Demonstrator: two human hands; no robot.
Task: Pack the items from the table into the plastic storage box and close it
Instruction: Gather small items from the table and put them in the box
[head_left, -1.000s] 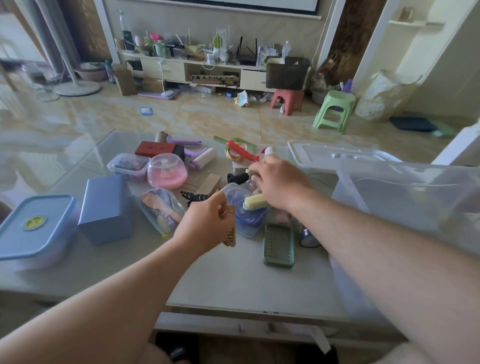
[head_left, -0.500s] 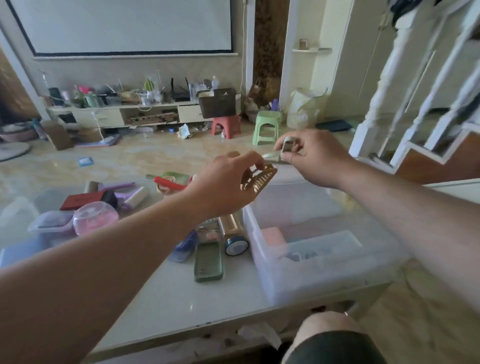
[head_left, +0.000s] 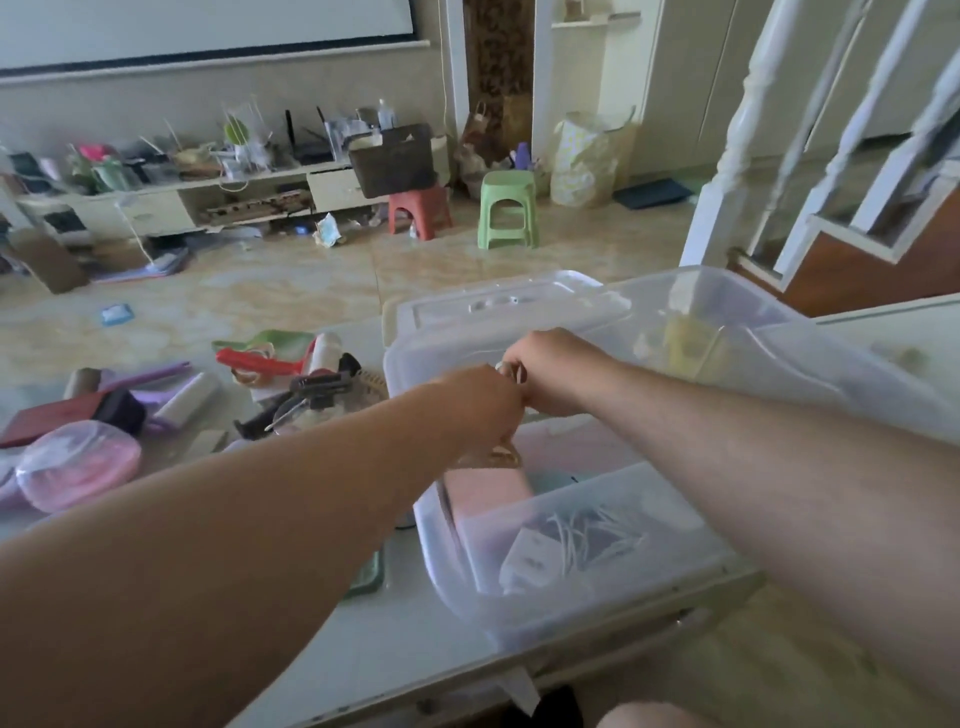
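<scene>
- Both hands meet above the open plastic storage box (head_left: 597, 597): the left hand (head_left: 480, 402) is closed around a gold-brown hair clip (head_left: 493, 457) that hangs below its fingers, and the right hand (head_left: 553, 371) is clenched on a small silvery item (head_left: 511, 370), too blurred to name.
- Resting on the pale tabletop (head_left: 395, 639) at its right end, the clear box already holds a pink block (head_left: 485, 496), a white piece with white cords (head_left: 566, 540) and something yellow (head_left: 685, 343) at its far end.
- Its clear lid (head_left: 511, 309) lies flat just behind the box.
- Left of the box, still on the tabletop, sit a pink round container (head_left: 78, 462), a dark red flat case (head_left: 49, 418), a white lint roller with a purple handle (head_left: 179, 397), a red-handled tool (head_left: 254, 361) and a black clip (head_left: 319, 387).
- A green tray (head_left: 371, 577) shows at its edge only, under the left forearm beside the box.
</scene>
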